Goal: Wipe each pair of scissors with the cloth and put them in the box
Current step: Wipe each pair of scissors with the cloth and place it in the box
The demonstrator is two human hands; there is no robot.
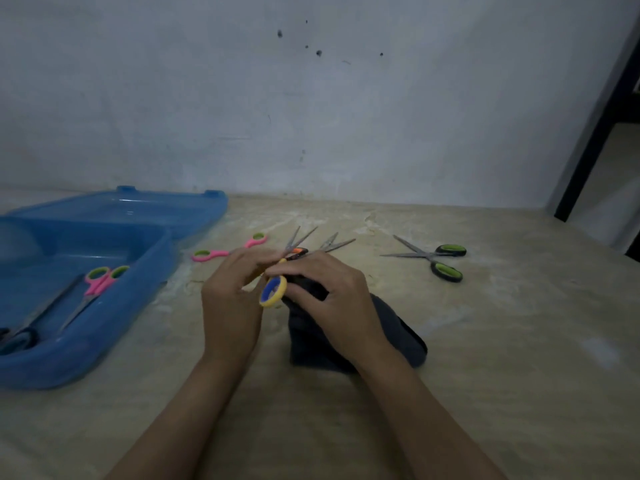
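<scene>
I am steadying the yellow-handled scissors (pixel 273 291) in my left hand (pixel 231 299) while my right hand (pixel 332 296) is gripping the dark cloth (pixel 398 337) against them, wiping near the surface's middle before boxing.

Readable text: none could be made out anywhere in the view.
Blue box (pixel 104 306): its plastic bore no legible label or brand.
Scissors on the counter (pixel 433 258): handles and blades showed no readable marking.
Wall (pixel 311 98): it carried only dark specks, no sign or number.
</scene>
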